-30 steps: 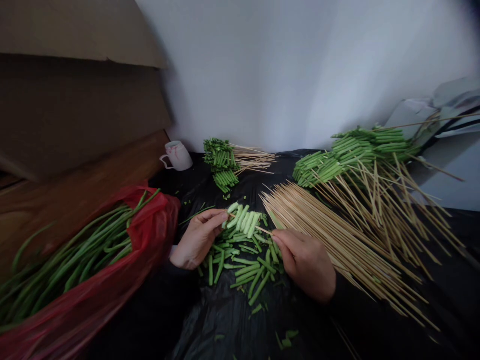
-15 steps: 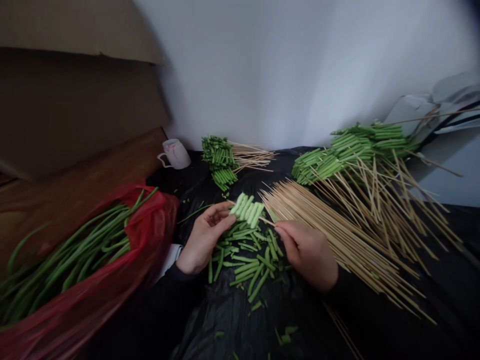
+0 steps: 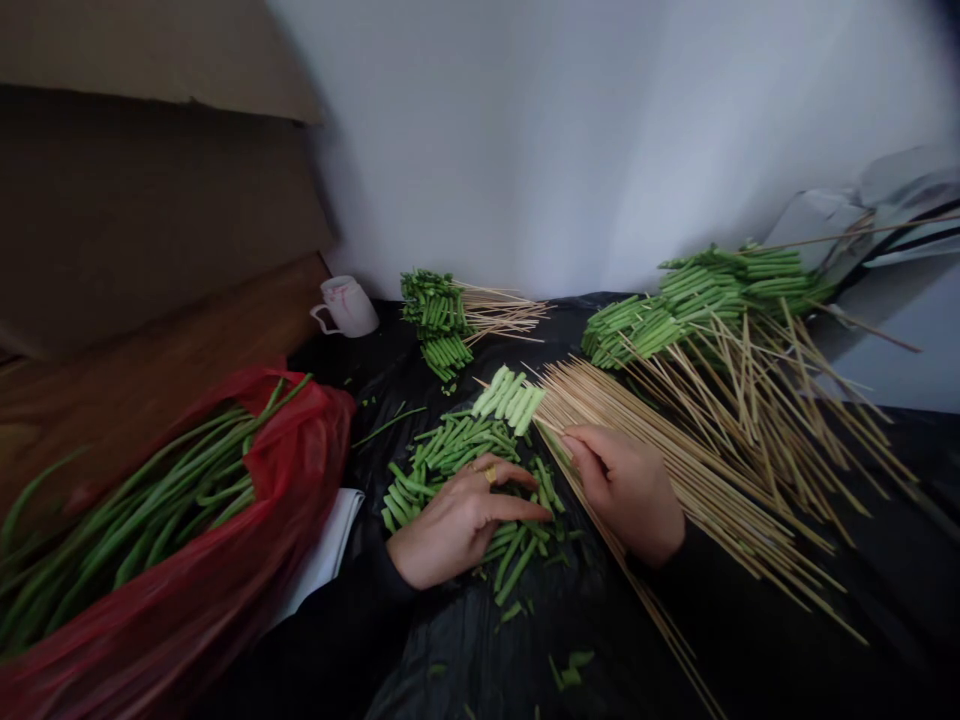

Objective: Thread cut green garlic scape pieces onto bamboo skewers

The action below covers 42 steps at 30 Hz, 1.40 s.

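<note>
Fingers (image 3: 576,440) of the right hand (image 3: 634,495) are clamping a skewer (image 3: 553,427), its threaded bean pieces (image 3: 508,400) sitting just above frame centre | left hand (image 3: 457,525) is reaching over the loose bean pieces (image 3: 457,445), thumb and fingers parting, contact unclear | judged step: loading | next move is seemingly calling for a single-piece pinch

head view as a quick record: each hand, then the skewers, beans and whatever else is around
left hand: above cut beans, thumb and fingers parted
right hand: pinches end of loaded skewer
loaded skewer: pale green pieces, side by side
bare skewers: beside right hand
stacked skewers: two groups, rear middle and right
red bag: long beans inside, at left
mug: near wall
</note>
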Each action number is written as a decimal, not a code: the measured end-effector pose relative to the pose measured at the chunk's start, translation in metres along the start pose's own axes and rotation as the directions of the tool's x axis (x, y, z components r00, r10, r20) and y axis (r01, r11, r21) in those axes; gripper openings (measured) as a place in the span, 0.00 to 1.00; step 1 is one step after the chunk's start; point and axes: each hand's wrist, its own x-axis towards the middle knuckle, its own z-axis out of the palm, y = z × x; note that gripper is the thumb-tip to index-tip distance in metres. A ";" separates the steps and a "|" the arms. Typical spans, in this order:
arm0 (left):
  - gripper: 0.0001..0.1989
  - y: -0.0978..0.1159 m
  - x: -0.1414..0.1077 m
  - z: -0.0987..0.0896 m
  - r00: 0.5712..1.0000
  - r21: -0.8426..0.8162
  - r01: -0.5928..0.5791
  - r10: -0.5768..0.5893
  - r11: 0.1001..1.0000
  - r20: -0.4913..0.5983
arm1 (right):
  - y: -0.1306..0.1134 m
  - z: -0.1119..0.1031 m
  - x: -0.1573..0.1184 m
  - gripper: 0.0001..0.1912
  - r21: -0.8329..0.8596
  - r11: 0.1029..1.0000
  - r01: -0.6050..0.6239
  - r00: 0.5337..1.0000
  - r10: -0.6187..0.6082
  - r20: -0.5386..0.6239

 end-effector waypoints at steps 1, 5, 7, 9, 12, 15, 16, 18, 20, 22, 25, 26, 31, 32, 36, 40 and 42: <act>0.26 0.000 0.000 0.001 1.000 0.040 0.001 -0.002 0.999 0.029 | 0.000 0.000 0.000 0.12 -0.002 1.000 -0.001 1.000 0.001 0.003; 0.17 -0.001 -0.001 0.002 0.999 0.129 0.032 -0.037 0.991 0.034 | 0.001 0.002 -0.002 0.12 0.000 1.000 0.004 1.000 -0.004 0.001; 0.11 -0.001 0.000 0.000 0.999 0.131 0.033 -0.035 0.991 0.014 | 0.001 0.003 -0.002 0.12 0.007 1.000 0.007 1.000 -0.007 0.003; 0.08 -0.001 0.000 -0.002 1.000 0.109 0.025 -0.027 0.994 0.012 | 0.001 0.004 -0.002 0.12 0.004 1.000 0.007 1.000 -0.007 0.006; 0.07 0.000 0.001 -0.003 0.999 0.075 0.036 -0.038 0.997 0.022 | 0.001 0.003 -0.002 0.13 0.000 1.000 0.003 1.000 -0.003 0.004; 0.11 0.000 0.001 -0.002 0.997 0.049 0.080 -0.080 0.996 -0.012 | 0.000 0.002 -0.001 0.13 0.006 1.000 -0.001 1.000 0.001 0.003; 0.13 0.000 0.000 -0.002 0.994 0.026 0.099 -0.098 0.995 -0.043 | 0.000 0.002 -0.001 0.13 0.007 1.000 -0.002 1.000 0.002 0.001; 0.16 -0.001 0.000 -0.002 0.983 -0.047 0.131 -0.136 0.990 -0.126 | 0.000 0.001 -0.001 0.13 0.015 1.000 -0.005 1.000 0.005 -0.005; 0.16 -0.002 0.000 -0.003 0.961 -0.142 0.152 -0.180 0.978 -0.208 | 0.000 0.001 0.000 0.12 0.025 1.000 -0.010 1.000 0.010 -0.011; 0.15 -0.004 0.000 -0.004 0.933 -0.222 0.174 -0.233 0.959 -0.276 | -0.001 0.000 0.000 0.12 0.031 0.999 -0.013 0.999 0.014 -0.030; 0.12 -0.009 0.002 -0.006 0.860 -0.322 0.239 -0.354 0.916 -0.369 | -0.002 -0.001 0.001 0.11 0.047 0.999 -0.012 0.998 0.016 -0.068; 0.11 -0.011 0.002 -0.006 0.823 -0.377 0.266 -0.413 0.887 -0.390 | -0.003 -0.001 0.001 0.11 0.057 0.998 -0.012 0.997 0.016 -0.075; 0.14 -0.017 0.002 -0.014 0.632 -0.804 0.214 -0.707 0.555 -0.319 | -0.005 -0.002 0.001 0.10 0.075 0.997 -0.009 0.998 0.014 -0.068; 0.15 -0.018 0.002 -0.016 0.613 -0.869 0.161 -0.737 0.468 -0.284 | -0.005 -0.002 0.001 0.10 0.079 0.997 -0.005 0.998 0.010 -0.062; 0.13 -0.022 0.002 -0.023 0.562 -0.987 -0.028 -0.814 0.157 -0.145 | -0.006 -0.001 -0.001 0.10 0.097 0.995 0.017 1.000 -0.015 -0.020; 0.09 -0.025 0.002 -0.026 0.542 -0.993 -0.094 -0.834 0.064 -0.105 | -0.007 0.001 -0.003 0.12 0.095 0.995 0.006 0.997 -0.013 0.072; 0.09 -0.025 0.002 -0.026 0.546 -0.993 -0.091 -0.830 0.080 -0.117 | -0.007 0.001 -0.004 0.12 0.087 0.996 0.010 0.996 -0.018 0.084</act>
